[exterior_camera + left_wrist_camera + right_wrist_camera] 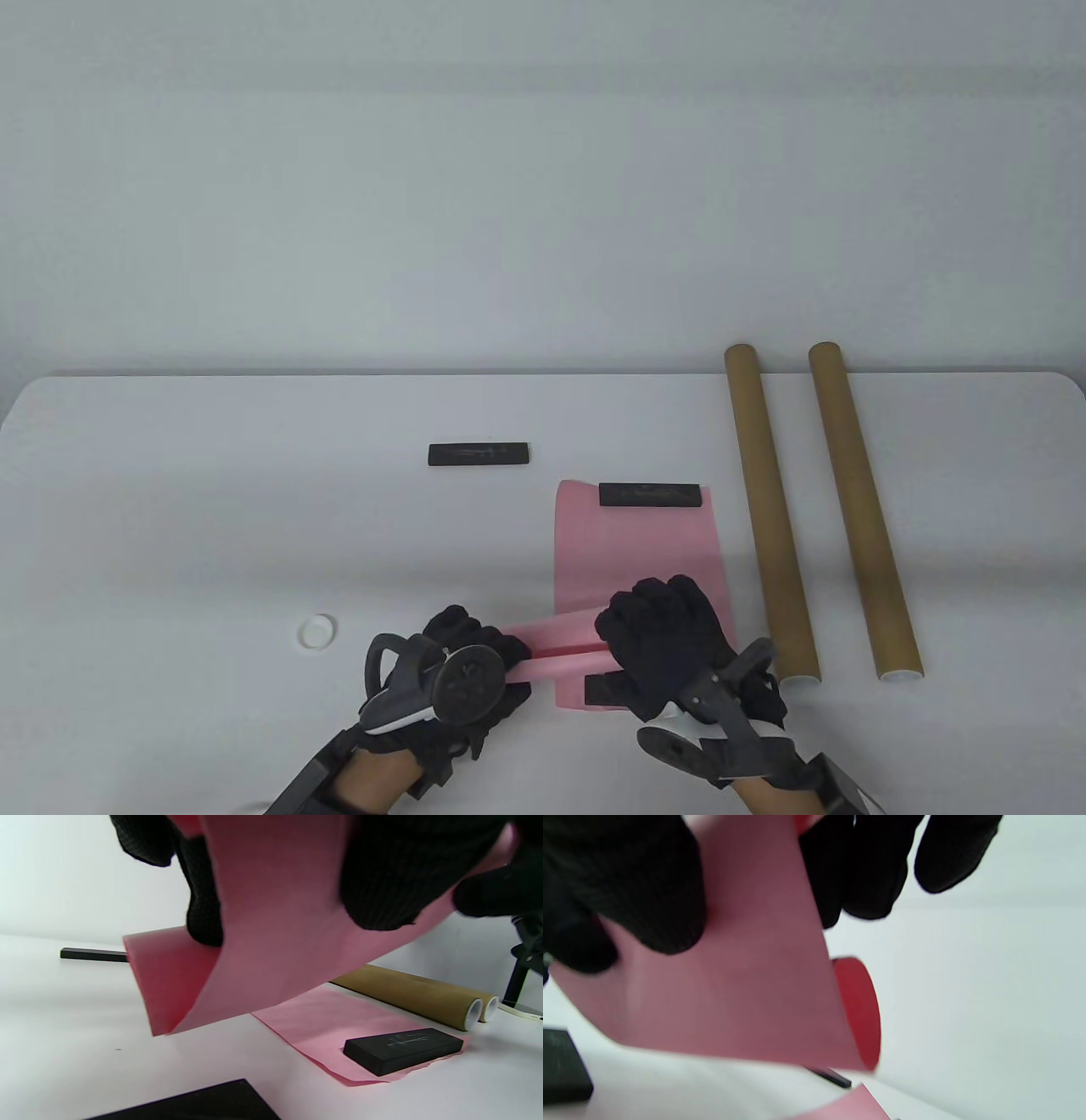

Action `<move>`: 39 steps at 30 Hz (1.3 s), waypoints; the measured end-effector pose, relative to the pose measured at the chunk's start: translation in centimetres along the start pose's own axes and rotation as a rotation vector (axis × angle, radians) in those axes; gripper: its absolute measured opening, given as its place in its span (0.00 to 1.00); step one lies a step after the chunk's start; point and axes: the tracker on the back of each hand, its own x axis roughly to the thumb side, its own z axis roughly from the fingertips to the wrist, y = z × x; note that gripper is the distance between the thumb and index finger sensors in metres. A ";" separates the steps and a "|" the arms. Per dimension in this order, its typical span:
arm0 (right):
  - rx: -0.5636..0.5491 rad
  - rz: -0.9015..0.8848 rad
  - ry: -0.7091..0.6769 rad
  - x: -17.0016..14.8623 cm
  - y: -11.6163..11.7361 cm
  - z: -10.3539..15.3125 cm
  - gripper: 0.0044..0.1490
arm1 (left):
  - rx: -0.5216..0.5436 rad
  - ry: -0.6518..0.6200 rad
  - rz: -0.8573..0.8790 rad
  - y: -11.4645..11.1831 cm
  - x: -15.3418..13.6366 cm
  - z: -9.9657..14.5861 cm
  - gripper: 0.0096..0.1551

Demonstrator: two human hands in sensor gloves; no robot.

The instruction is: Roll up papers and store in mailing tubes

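Your left hand [475,658] and right hand [662,645] both curl their fingers round the half-rolled pink paper [636,552], its far end flat beyond your fingertips.

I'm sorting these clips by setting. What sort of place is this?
Probably a recording bench in a lab, not a home or mailroom: a bare white table against a blank wall, hands in sensor gloves with trackers, and only pink paper and cardboard tubes laid out.
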 end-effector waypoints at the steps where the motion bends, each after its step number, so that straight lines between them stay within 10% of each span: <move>1: 0.019 -0.005 0.006 -0.1 0.2 -0.1 0.31 | 0.017 0.002 -0.041 0.0 0.2 0.2 0.23; 6: 0.173 -0.304 0.169 -1.6 1.4 -0.3 0.24 | 0.173 -0.069 -0.433 0.7 1.8 0.7 0.39; 11: 0.270 -0.552 0.252 -2.7 2.4 -0.1 0.23 | 0.208 -0.088 -0.476 0.8 2.5 0.7 0.39; 19: -0.007 -0.008 -0.001 -0.6 0.6 0.1 0.47 | 0.027 0.023 -0.110 0.3 0.2 0.2 0.24; 24: 0.065 -0.083 0.049 -0.5 1.3 -0.4 0.30 | 0.052 0.056 -0.078 -0.1 -0.2 0.2 0.28; 32: 0.286 -0.547 0.220 -2.1 3.1 -0.3 0.29 | 0.207 -0.056 -0.400 0.9 1.3 0.7 0.33; 36: 0.135 -0.212 0.076 -1.1 1.9 -0.2 0.45 | 0.118 0.028 -0.115 0.4 -0.2 0.3 0.25; 39: 0.044 -0.049 0.048 -0.5 1.2 -0.3 0.38 | 0.081 0.052 -0.063 0.0 -0.6 0.1 0.24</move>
